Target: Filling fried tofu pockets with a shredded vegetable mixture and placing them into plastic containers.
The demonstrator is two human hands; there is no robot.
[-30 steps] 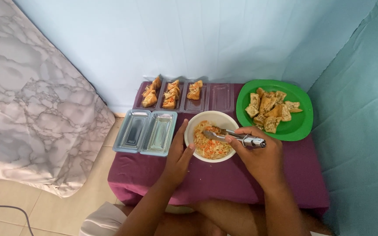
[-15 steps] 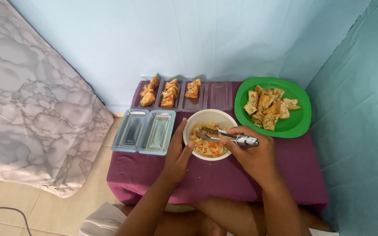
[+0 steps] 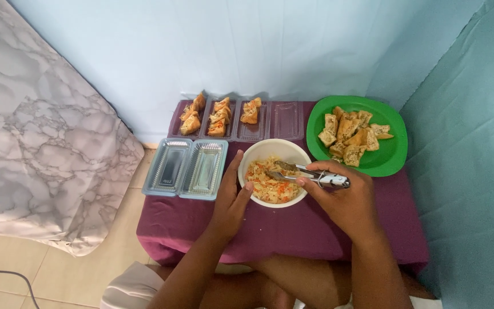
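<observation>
Tongs (image 3: 310, 173) have swung lower into the bowl (image 3: 273, 171) since a second ago, tips now in the filling (image 3: 270, 186). Right hand (image 3: 344, 200) grip pinching tongs. Left hand (image 3: 232, 197) steadies bowl rim, fingers spread, on desk (image 3: 293, 229).

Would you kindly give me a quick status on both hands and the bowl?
Left hand steadying bowl at its rim. Right hand shut on tongs, tips in the filling. Nothing in the way.
</observation>
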